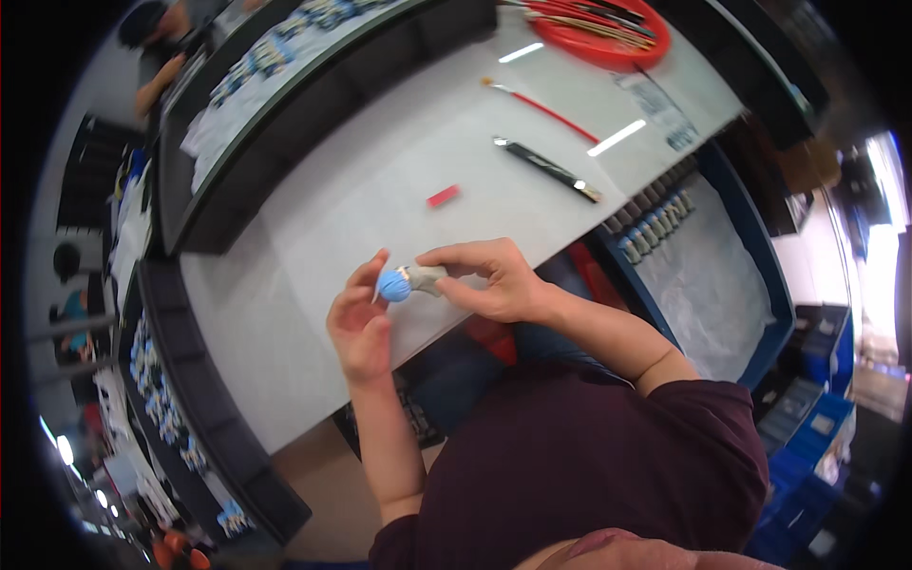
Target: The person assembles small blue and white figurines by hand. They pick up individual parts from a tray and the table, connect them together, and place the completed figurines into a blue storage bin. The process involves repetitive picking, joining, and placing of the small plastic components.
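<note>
A small figurine point(393, 286) with rounded blue hair and a pale grey body is held above the near edge of the white table. My right hand point(496, 281) pinches its grey body between thumb and fingers. On the other side, my left hand point(361, 323) is cupped around the blue head with its fingers and thumb apart. Its fingertips lie close to the head; whether they touch it I cannot make out. A small red block point(443, 196) lies on the table beyond both hands.
A black pen-like tool point(546, 169) and a red-handled brush point(546, 112) lie on the table. A red bowl point(655, 52) of brushes stands far right. Dark trays point(223, 214) of blue-and-white pieces border the left. A blue crate point(774, 332) with several figures stands at right.
</note>
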Tool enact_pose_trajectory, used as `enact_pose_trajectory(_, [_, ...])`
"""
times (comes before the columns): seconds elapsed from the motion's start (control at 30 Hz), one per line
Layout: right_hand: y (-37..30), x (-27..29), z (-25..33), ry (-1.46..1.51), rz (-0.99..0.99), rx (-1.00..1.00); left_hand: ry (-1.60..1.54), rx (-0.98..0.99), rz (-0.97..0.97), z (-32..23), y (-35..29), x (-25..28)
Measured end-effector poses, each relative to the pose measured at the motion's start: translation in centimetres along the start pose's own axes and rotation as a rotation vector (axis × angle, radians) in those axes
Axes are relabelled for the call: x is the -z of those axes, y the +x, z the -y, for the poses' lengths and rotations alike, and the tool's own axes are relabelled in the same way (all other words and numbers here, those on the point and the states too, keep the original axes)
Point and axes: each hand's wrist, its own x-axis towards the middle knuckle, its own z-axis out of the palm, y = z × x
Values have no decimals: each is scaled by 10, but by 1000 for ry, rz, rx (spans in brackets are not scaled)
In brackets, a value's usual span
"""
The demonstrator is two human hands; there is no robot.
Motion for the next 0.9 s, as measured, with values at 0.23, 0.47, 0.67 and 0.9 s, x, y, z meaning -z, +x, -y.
enact_pose_trajectory(0.23, [-54, 174, 18, -115, -989, 278, 410, 196, -43, 9, -6, -3])
enact_pose_trajectory(0.47, [-177, 381, -111, -797, -1503, -283, 463, 220, -86, 8, -4, -3])
enact_pose_trajectory(0.67, [-199, 410, -184, -1026, -1308, -544, 462, 235, -121, 10, -5, -3])
enact_pose_trajectory(0.9, [-200, 425, -199, -1027, -1231, -639, 466, 259, -110, 10, -3, -7])
